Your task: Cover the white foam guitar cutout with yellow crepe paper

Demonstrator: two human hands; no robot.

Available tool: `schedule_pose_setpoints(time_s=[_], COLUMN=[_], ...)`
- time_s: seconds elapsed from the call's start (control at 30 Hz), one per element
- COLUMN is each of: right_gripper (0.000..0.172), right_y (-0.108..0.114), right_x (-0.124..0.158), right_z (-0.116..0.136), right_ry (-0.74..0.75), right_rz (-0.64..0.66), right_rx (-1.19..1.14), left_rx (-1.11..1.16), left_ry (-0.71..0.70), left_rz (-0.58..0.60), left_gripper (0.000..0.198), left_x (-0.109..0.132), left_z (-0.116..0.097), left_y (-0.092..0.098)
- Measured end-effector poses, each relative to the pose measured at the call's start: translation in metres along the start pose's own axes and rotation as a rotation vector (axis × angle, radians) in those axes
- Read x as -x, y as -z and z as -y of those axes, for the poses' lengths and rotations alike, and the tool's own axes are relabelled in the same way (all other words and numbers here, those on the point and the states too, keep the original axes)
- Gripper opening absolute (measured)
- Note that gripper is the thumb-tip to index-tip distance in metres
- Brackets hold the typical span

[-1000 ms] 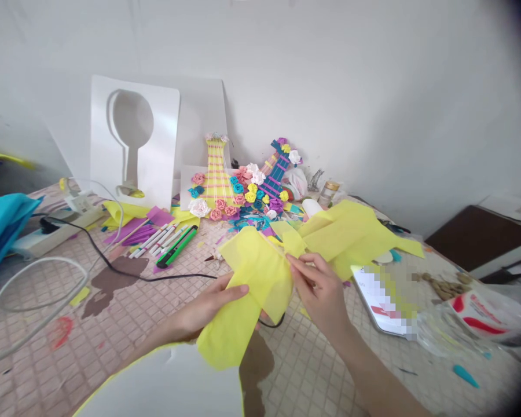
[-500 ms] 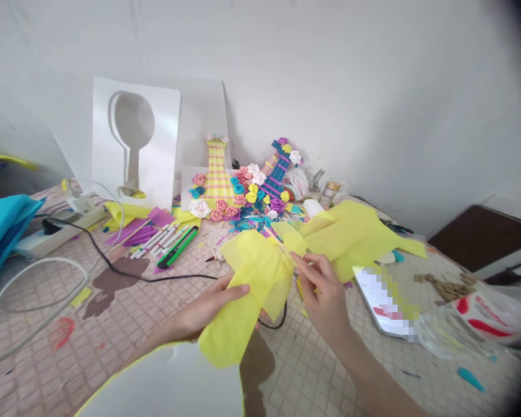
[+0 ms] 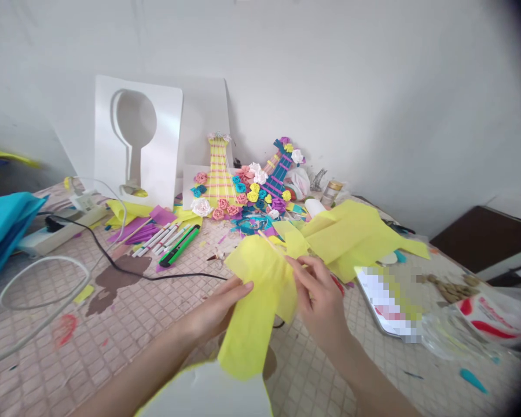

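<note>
My left hand (image 3: 226,301) is closed on a thin sheet of yellow crepe paper (image 3: 252,324), thumb on top and fingers hidden underneath. Between the fingertips of my right hand (image 3: 316,289) is a thin pale stick (image 3: 268,240), slanting up and left across the paper's gathered upper part. The paper's lower strip hangs over a white board with a yellow edge (image 3: 212,391) at the bottom of the view. Behind my right hand spreads a larger yellow crepe sheet (image 3: 351,231).
Decorated pieces with paper flowers (image 3: 219,179) lean at the back beside a white cut-out board (image 3: 165,139). Pens, a green utility knife (image 3: 179,246), a black cable (image 3: 165,278) and a power strip (image 3: 61,229) lie left. A phone (image 3: 384,307) and a clear plastic container (image 3: 447,333) are right.
My left hand and the yellow crepe paper have shifted slightly right, and the hanging strip has swung rightward. The stick's tip now shows farther left. The white board has moved right and lower.
</note>
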State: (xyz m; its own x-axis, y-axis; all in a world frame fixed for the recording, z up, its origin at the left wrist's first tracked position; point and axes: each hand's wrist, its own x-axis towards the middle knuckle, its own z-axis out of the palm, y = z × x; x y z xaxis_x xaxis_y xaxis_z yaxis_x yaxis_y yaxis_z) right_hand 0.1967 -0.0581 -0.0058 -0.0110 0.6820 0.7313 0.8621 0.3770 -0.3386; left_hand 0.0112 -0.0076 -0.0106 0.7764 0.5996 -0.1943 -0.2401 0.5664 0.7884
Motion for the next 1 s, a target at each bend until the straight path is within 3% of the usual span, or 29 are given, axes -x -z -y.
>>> schedule_pose_setpoints(time_s=[0.13, 0.33, 0.53, 0.67, 0.83, 1.0], right_gripper=[0.031, 0.022, 0.021, 0.032, 0.033, 0.034], right_y=[0.000, -0.010, -0.019, -0.024, -0.027, -0.029], right_x=[-0.009, -0.024, -0.032, -0.031, -0.029, -0.026], right_z=[-0.015, -0.024, -0.012, -0.010, -0.013, -0.017], right_ry=[-0.194, -0.555, -0.527, -0.558, -0.594, -0.613], right_rz=[0.022, 0.273, 0.373, 0.334, 0.329, 0.311], right_rx=[-0.061, -0.423, -0.446, -0.640, -0.683, -0.741], left_rx=[0.055, -0.047, -0.137, -0.145, -0.249, -0.328], left_ry=[-0.030, -0.052, -0.083, -0.166, -0.280, -0.319], left_rz=[-0.033, -0.168, -0.182, -0.265, -0.443, -0.518], left_gripper=[0.058, 0.046, 0.035, 0.032, 0.026, 0.023], left_x=[-0.007, -0.011, -0.015, -0.016, -0.017, -0.016], left_z=[0.003, 0.005, 0.005, -0.001, -0.006, -0.006], left_y=[0.002, 0.005, 0.012, 0.012, 0.017, 0.021])
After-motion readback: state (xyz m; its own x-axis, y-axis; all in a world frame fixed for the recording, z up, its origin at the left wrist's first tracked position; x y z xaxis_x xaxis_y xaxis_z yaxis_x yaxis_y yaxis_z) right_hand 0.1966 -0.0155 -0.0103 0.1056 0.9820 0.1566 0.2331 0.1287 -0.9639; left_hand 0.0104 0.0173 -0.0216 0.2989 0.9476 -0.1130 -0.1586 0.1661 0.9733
